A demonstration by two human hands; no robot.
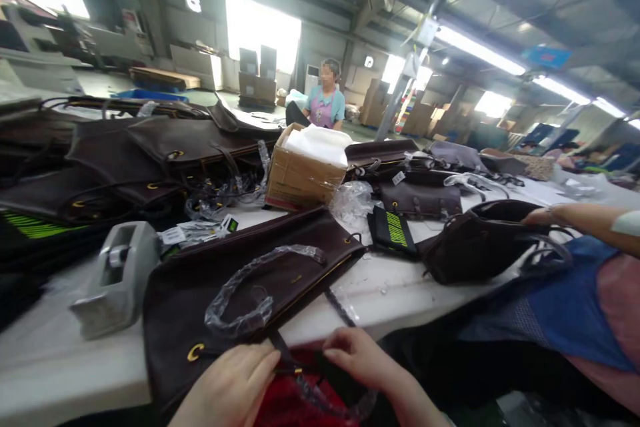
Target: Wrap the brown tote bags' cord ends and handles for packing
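Note:
A dark brown leather handbag [240, 260] lies on its side in front of me, overhanging the near table edge. Its handle [235, 290] is wrapped in clear plastic, and gold eyelets show at the corners. My left hand [233, 380] is closed over the bag's near end, by a dark strap with a small gold fitting [299, 371]. My right hand [363, 360] has curled fingers pinching a dark strap-like piece just right of that fitting. Below both hands hangs a second plastic-wrapped handle [335, 403] against something red. The fingertips are partly hidden.
A grey tape dispenser [117, 280] stands left of the bag, near several tags [193, 232]. Behind are a cardboard box [300, 177] and piled brown bags [120, 153]. At right, a co-worker's hand [540, 215] reaches into another bag [480, 247]. Another person [325, 103] is across the table.

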